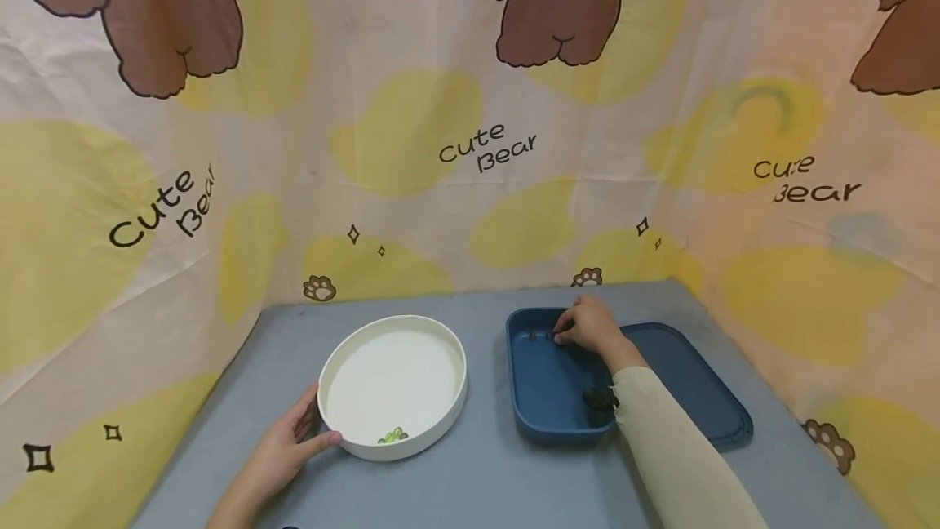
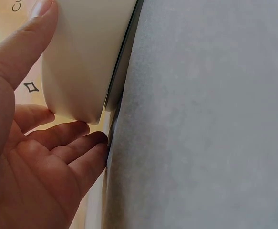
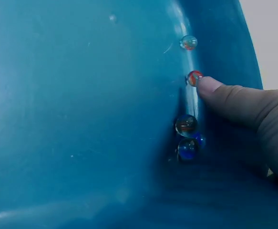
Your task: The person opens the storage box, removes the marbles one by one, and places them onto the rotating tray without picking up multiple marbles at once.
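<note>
My left hand (image 1: 282, 443) rests against the near left outside of a white round tray (image 1: 389, 362). In the left wrist view its thumb lies along the tray's outer wall, and the fingertips touch its lower edge. Several green glass marbles (image 1: 392, 435) sit together inside the tray near the front. My right hand (image 1: 591, 325) reaches into a blue rectangular container (image 1: 543, 398), at its far end. In the right wrist view the thumb tip touches a red-swirled marble (image 3: 194, 78); the other fingers are hidden. Beside it lie an orange-and-clear marble (image 3: 188, 43), a dark marble (image 3: 185, 125) and a blue marble (image 3: 187, 149).
A dark blue lid (image 1: 683, 374) lies right of the container, partly behind the right forearm. A dark device (image 1: 598, 400) shows at the right wrist. The grey tabletop (image 1: 470, 480) ends at a printed cloth (image 1: 411, 211) that hangs behind and at both sides.
</note>
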`<state>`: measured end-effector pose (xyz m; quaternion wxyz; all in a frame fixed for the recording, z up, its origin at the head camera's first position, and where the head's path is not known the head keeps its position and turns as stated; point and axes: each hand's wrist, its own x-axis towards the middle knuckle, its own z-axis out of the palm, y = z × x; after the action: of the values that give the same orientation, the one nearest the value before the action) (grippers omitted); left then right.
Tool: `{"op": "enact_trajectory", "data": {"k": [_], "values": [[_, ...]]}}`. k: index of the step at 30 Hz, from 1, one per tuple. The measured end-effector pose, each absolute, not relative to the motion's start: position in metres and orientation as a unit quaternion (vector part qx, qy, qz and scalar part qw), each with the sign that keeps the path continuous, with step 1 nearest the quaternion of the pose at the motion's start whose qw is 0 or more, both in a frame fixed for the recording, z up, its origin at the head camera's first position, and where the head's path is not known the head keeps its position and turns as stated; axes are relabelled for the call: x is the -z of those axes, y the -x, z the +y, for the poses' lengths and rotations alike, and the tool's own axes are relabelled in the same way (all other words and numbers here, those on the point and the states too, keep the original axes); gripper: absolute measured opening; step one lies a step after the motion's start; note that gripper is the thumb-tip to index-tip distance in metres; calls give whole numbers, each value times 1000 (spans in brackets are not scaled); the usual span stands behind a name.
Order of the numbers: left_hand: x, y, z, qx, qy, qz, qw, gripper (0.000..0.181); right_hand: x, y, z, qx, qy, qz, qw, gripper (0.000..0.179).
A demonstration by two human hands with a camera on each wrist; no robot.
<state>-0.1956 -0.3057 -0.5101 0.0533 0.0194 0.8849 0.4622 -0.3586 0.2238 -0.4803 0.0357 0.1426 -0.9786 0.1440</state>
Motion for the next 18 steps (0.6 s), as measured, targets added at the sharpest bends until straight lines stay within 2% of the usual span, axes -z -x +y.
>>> {"op": "enact_trajectory", "data": {"k": [6,18], "values": [[510,192,-306,-463,-12,884,57,113,479,356,228,-215,-134,-967,24,13],[512,192,-306,-456,-26,889,37,110,450,341,232,-287,-128,-948,56,16]]}}
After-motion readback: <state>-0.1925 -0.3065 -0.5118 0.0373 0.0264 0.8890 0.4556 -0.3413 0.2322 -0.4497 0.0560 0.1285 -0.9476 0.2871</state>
